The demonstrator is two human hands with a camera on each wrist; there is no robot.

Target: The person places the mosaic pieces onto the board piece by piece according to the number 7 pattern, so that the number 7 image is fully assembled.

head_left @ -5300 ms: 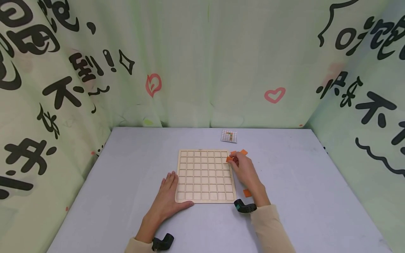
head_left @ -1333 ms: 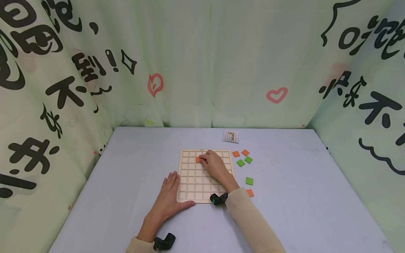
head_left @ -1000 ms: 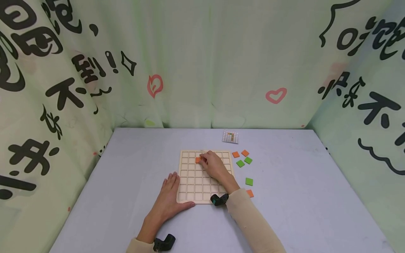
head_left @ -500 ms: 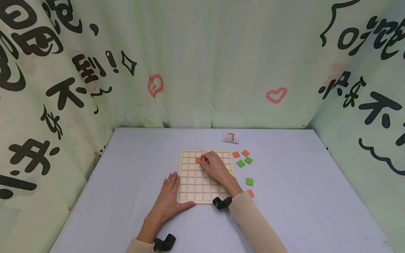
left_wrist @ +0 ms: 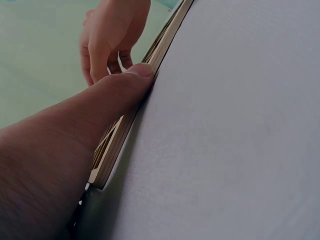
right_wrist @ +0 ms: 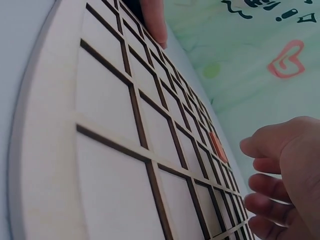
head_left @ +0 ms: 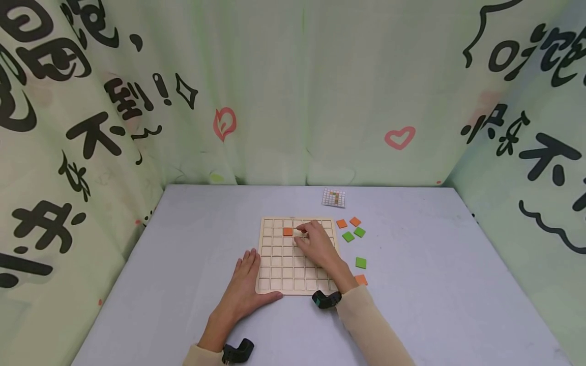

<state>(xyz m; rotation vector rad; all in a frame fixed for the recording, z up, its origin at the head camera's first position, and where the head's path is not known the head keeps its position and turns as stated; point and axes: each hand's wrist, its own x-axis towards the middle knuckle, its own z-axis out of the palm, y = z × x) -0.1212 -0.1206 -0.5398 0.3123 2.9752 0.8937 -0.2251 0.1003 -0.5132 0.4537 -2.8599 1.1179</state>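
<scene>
Orange tile [head_left: 287,232] outside left wrist view

Orange tile [head_left: 287,232], pale gridded board [head_left: 287,261]

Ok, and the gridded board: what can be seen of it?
The board is roughly square and pale, apparently wood, with a plain rim and raised slats dividing it into small cells; its side edge looks layered. It lies flat on the pale table, with one orange tile at a cell toward the far side. The left grip lies along its left side, thumb on its near edge. The right grip is over it, hiding some cells.
</scene>
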